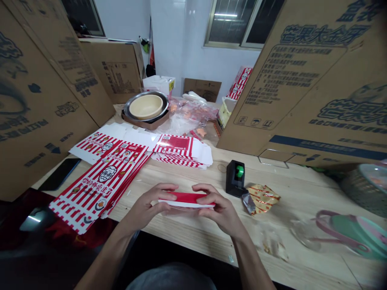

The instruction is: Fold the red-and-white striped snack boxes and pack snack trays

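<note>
My left hand [149, 204] and my right hand [218, 208] pinch the two ends of a flat red and white carton blank [186, 200], held level just above the wooden table [302, 189]. Fingers of both hands curl over its top edge. A stack of flat red-and-white striped cartons [101, 181] lies to the left of my left hand. More of these cartons [181, 151] lie further back at the centre.
A black tape dispenser with a green roll [236, 177] and a gold wrapper [262, 197] sit right of my hands. Large cardboard boxes [317, 84] wall both sides. A cream bowl on a metal tray [146, 106], plastic bags [189, 114], a phone [59, 174], baskets at right [353, 231].
</note>
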`<state>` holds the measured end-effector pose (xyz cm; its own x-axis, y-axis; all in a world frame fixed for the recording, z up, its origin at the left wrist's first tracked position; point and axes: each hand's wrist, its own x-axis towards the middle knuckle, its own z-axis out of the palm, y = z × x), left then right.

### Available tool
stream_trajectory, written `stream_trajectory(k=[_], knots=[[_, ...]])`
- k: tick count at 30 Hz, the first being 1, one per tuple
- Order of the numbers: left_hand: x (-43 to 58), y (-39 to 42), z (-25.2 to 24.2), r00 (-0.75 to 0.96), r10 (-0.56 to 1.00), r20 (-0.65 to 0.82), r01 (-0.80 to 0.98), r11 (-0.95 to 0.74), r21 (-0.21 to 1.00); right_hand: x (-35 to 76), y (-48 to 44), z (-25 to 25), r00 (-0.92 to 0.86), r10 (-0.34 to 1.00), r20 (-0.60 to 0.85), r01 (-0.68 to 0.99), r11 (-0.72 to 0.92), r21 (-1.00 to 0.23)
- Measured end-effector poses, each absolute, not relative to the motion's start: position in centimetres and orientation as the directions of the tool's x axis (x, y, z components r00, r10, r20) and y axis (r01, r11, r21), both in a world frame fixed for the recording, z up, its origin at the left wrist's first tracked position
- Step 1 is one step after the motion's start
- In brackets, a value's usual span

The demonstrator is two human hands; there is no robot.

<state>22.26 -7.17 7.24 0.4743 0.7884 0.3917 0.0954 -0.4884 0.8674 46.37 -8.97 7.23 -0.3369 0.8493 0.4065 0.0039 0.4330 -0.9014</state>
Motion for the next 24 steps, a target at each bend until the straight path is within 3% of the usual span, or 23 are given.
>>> stream_trajectory(k=[7, 10, 13, 16, 18, 19, 24], knots=[[22.2, -7.7, 6.7, 0.488, 0.716, 0.499, 0.284, -0.671, 0.685, 45.7, -9.6, 6.6, -0.242, 0.829, 0.504, 0.223, 0.553, -0.803], [22.9, -8.1, 6.0, 0.425, 0.708, 0.564, 0.257, -0.691, 0.675, 44.8, -10.3, 6.3, -0.167, 0.812, 0.559, 0.306, 0.582, -0.754], [23.8, -8.2, 5.4, 0.316, 0.741, 0.592, 0.236, -0.666, 0.708, 45.1, -10.4, 5.6, -0.131, 0.848, 0.513, 0.238, 0.529, -0.814], [24.3, -7.8, 5.2, 0.246, 0.778, 0.579, 0.24, -0.627, 0.741, 48.1, -9.5, 4.0, 0.189, 0.903, 0.386, 0.313, 0.318, -0.895], [24.4, -7.5, 5.3, 0.241, 0.797, 0.554, 0.247, -0.603, 0.759, 51.3, -8.6, 2.5, 0.557, 0.795, 0.24, 0.375, 0.017, -0.927], [24.4, -7.4, 5.4, 0.243, 0.805, 0.541, 0.254, -0.591, 0.766, 53.0, -8.1, 1.8, 0.637, 0.751, 0.174, 0.35, -0.08, -0.933], [24.2, -7.4, 5.7, 0.245, 0.824, 0.51, 0.283, -0.564, 0.776, 58.1, -5.8, -0.6, 0.638, 0.764, -0.092, 0.198, -0.278, -0.94]])
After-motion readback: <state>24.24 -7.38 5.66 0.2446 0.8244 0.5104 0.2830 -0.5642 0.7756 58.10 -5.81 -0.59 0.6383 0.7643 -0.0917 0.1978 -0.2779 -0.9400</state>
